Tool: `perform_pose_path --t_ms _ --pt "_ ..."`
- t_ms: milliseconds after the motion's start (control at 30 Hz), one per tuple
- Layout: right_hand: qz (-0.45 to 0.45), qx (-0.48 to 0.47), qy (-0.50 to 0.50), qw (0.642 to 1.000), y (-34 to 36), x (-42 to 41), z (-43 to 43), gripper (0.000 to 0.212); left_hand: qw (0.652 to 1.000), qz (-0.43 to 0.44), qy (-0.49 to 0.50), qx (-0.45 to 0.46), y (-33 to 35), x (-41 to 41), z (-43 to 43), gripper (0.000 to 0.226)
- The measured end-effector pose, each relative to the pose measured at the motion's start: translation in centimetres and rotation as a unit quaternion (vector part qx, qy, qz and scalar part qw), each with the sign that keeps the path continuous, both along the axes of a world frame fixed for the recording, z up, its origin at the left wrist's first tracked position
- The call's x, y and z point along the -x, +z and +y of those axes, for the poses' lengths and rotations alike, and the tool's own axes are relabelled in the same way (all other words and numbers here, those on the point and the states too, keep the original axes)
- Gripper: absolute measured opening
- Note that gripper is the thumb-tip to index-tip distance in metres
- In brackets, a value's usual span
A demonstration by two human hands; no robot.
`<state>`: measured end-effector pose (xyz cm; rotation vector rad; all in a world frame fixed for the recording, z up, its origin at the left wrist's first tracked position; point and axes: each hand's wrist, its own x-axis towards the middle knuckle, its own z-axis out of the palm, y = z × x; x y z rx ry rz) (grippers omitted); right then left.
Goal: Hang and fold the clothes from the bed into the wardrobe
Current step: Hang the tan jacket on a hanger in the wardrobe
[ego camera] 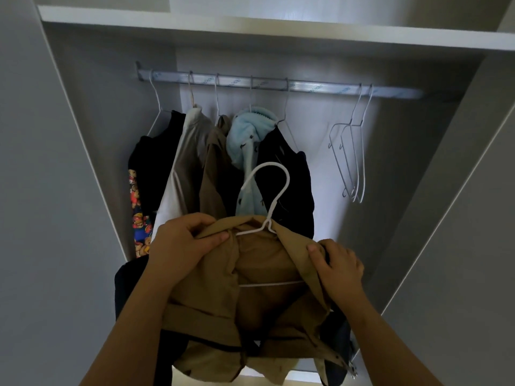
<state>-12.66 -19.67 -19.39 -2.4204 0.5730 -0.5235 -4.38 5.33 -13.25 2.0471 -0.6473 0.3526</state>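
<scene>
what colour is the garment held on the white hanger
Tan brown. The tan fabric garment on the white wire hanger shows best in the head view.

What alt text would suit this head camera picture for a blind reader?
Two hands hold a tan garment on a white hanger before an open wardrobe, the left hand gripping one shoulder and the right hand pinching the other. Behind it, several clothes hang at the left of a metal rail, with empty wire hangers to the right.
</scene>
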Motion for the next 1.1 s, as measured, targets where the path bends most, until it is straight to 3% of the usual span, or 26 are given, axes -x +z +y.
perform_pose_path --t_ms 300,400,467,567,633,733,800,867,900,933,1000,1033,1100 --pt "-0.072 0.004 0.057 0.996 1.6 0.0 1.7 0.036 0.999 -0.025 -0.008 -0.034 0.9 -0.2 -1.1 0.016" --pt "-0.101 -0.020 0.032 0.994 1.9 0.0 1.2 0.038 0.995 -0.056 0.015 -0.084 1.3 -0.2 -1.4 0.015" --pt "-0.112 -0.030 -0.003 0.993 2.0 0.1 1.1 0.036 0.980 -0.129 0.062 -0.140 1.7 0.0 -1.5 0.015" --pt "-0.112 -0.021 -0.043 0.993 1.6 0.2 0.9 0.035 0.975 -0.143 0.122 -0.115 2.6 1.2 -2.3 0.009" --pt "-0.113 -0.003 -0.066 0.991 1.4 0.3 0.9 0.038 0.985 -0.099 0.103 -0.100 2.4 2.4 -3.6 0.008" --pt "-0.132 -0.002 -0.083 0.988 1.5 0.6 0.6 0.038 0.988 0.039 -0.005 -0.149 0.1 4.4 -6.4 0.018" --pt "-0.141 -0.006 -0.070 0.988 1.7 0.9 0.4 0.037 0.966 0.139 -0.108 -0.192 -1.5 5.5 -7.8 0.029" --pt "-0.137 -0.006 -0.057 0.989 1.7 1.4 0.3 0.036 0.916 0.291 -0.220 -0.167 -2.3 5.6 -8.1 0.046" --pt "-0.133 -0.008 -0.059 0.989 1.5 1.7 0.3 0.036 0.898 0.326 -0.255 -0.147 -2.4 5.4 -7.9 0.047" --pt "-0.127 -0.013 -0.066 0.990 1.4 2.0 0.1 0.036 0.909 0.297 -0.266 -0.121 -2.5 5.2 -7.7 0.041" --pt "-0.116 -0.035 -0.083 0.989 1.0 2.7 -0.1 0.036 0.980 0.088 -0.172 -0.043 -2.3 4.3 -7.1 0.021" --pt "-0.113 -0.048 -0.088 0.989 1.0 3.0 -0.2 0.037 0.994 -0.032 -0.103 -0.014 -2.1 3.6 -6.7 0.016" --pt "-0.112 -0.061 -0.089 0.988 0.8 3.6 -0.5 0.040 0.982 -0.173 -0.006 -0.077 -1.4 2.2 -6.4 0.029"
